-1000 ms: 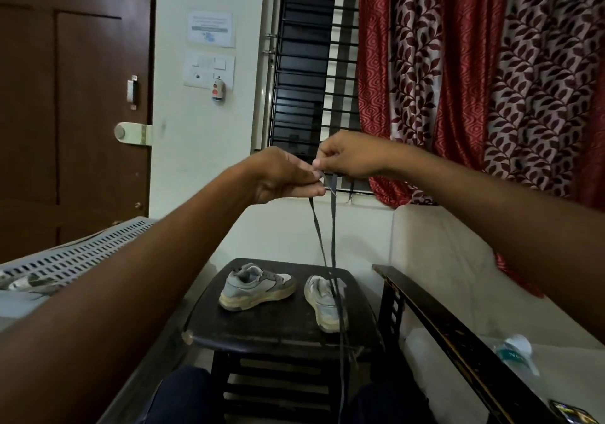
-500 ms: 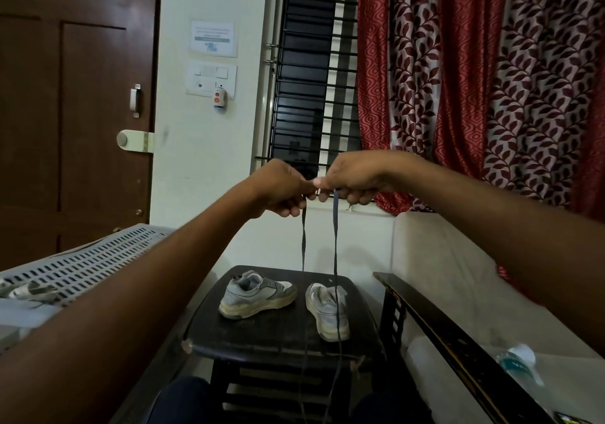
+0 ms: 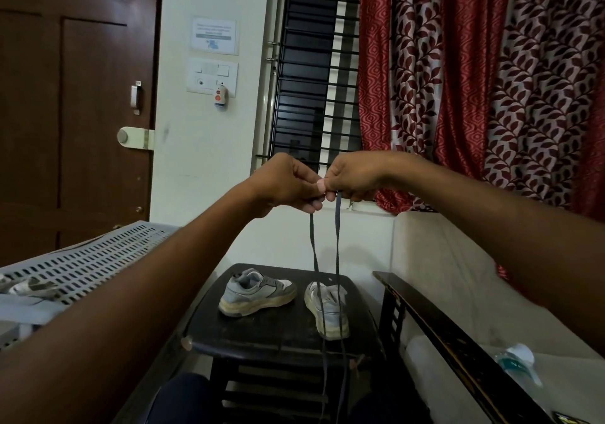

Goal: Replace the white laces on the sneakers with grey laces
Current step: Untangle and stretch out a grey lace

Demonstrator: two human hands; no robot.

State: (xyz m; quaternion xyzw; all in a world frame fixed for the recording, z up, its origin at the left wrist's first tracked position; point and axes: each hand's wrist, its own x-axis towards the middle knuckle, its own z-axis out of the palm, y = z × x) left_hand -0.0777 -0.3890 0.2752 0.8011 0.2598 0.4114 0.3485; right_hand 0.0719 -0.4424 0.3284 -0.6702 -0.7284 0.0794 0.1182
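Up High, Both Hands Pinch One Grey Lace

Around the dark stool (image 3: 281, 341) stand a slotted grey crate (image 3: 91, 260) at left and a cream sofa (image 3: 458, 279) at right. Two sneakers (image 3: 257, 292) lie unlaced on the stool. At frame centre the left hand (image 3: 288, 184) and right hand (image 3: 353, 176) pinch the grey lace (image 3: 337, 246), whose two strands hang before the right sneaker.

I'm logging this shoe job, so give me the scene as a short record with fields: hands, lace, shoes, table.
left hand: raised, pinches one end of the grey lace
right hand: raised beside it, pinches the other end
grey lace: two strands hang down in front of the table
left shoe: on its sole, seen side on
right shoe: toe toward the camera
table: dark wood, bears both shoes
laces in shoes: cannot tell
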